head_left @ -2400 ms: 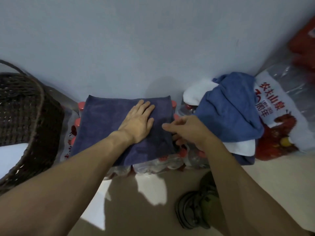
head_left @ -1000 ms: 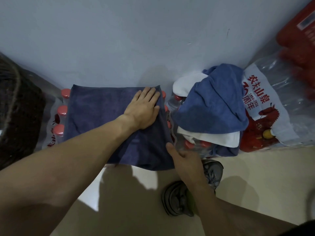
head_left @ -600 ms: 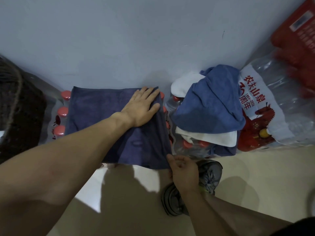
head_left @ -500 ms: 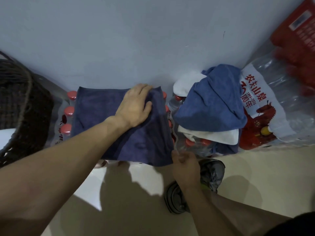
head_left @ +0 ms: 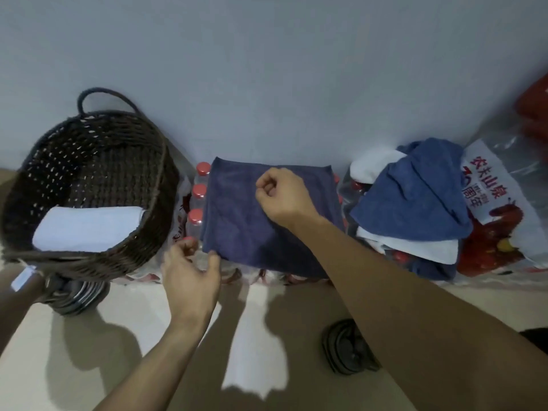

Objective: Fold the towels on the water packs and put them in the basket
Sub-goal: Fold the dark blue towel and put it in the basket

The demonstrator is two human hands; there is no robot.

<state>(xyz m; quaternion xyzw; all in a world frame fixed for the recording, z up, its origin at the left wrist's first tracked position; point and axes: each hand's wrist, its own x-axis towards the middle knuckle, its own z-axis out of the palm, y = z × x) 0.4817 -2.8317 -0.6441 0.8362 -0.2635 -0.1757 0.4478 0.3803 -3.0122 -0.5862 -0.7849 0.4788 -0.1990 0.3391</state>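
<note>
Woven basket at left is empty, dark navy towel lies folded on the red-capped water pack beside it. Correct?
Not empty: the head view shows a folded white towel inside the dark woven basket. The dark navy towel does lie folded on the red-capped water pack beside it.

At my five o'clock a dark shoe (head_left: 348, 348) sits on the pale floor (head_left: 89, 366). The grey wall (head_left: 267, 69) fills twelve o'clock, red packaging (head_left: 533, 114) blurs at two o'clock.

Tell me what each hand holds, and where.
Nothing clearly. The left hand is at the folded dark blue towel, near left corner; the right hand curls over its middle.
</note>
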